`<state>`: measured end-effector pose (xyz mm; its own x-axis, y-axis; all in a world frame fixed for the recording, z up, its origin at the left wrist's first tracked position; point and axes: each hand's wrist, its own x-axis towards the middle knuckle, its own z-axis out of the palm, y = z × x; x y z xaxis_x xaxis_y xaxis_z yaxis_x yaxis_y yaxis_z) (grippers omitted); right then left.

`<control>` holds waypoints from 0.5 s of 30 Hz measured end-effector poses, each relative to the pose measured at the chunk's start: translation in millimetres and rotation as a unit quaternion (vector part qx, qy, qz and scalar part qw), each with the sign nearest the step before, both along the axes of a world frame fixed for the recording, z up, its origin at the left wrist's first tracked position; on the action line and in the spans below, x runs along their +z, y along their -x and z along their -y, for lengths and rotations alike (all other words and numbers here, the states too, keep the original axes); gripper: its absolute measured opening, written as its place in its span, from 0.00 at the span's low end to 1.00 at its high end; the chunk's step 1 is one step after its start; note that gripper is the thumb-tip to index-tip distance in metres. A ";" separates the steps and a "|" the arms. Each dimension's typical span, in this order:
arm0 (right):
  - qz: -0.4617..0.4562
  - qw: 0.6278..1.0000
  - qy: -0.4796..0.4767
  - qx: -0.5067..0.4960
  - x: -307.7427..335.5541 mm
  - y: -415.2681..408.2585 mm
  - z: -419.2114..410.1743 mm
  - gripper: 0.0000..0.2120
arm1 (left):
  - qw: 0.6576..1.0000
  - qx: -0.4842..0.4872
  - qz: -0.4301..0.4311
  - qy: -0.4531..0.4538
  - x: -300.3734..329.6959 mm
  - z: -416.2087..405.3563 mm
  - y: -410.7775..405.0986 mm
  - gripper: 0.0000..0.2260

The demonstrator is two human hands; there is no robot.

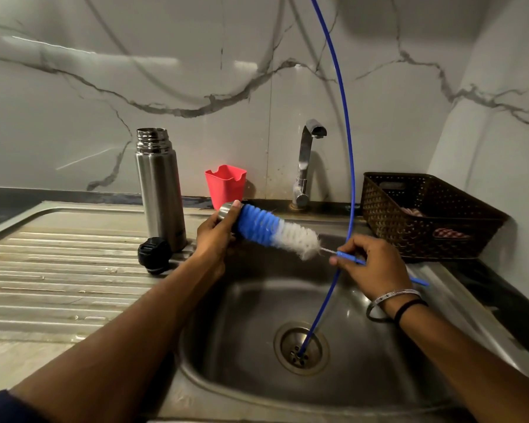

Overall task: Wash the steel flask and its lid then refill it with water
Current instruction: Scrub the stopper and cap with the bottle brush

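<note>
The steel flask (160, 190) stands open and upright on the drainboard, left of the sink. A black stopper (154, 254) lies at its base. My left hand (216, 236) grips a small steel cap (225, 210) above the sink's left rim. A blue and white bottle brush (275, 230) has its blue end pushed into that cap. My right hand (373, 264) pinches the brush's blue handle (348, 257) over the basin.
The steel sink (409, 346) has a drain with a thin blue tube (347, 141) hanging into it. A tap (307, 166) stands behind the basin, shut off. A red plastic cup (225, 186) sits by the wall. A brown woven basket (422, 215) is at the right.
</note>
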<state>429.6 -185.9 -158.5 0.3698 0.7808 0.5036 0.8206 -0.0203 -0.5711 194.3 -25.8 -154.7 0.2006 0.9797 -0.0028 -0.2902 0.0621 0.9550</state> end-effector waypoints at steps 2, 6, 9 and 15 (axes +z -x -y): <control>0.004 1.000 -0.007 0.010 -2.2 -1.4 -0.7 0.10 | 1.000 0.001 -0.007 -0.007 1.2 -1.2 0.3 0.21; 0.032 0.998 0.014 0.043 0.3 -1.6 1.7 0.07 | 1.000 0.012 0.017 -0.014 4.3 -0.9 0.9 0.20; 0.013 0.995 0.078 0.068 -0.3 2.5 4.5 0.14 | 0.999 0.021 0.021 -0.012 3.9 -2.5 3.0 0.21; -0.010 1.000 -0.023 0.019 3.3 1.2 1.9 0.03 | 0.999 0.022 -0.027 -0.029 0.0 -4.7 0.0 0.21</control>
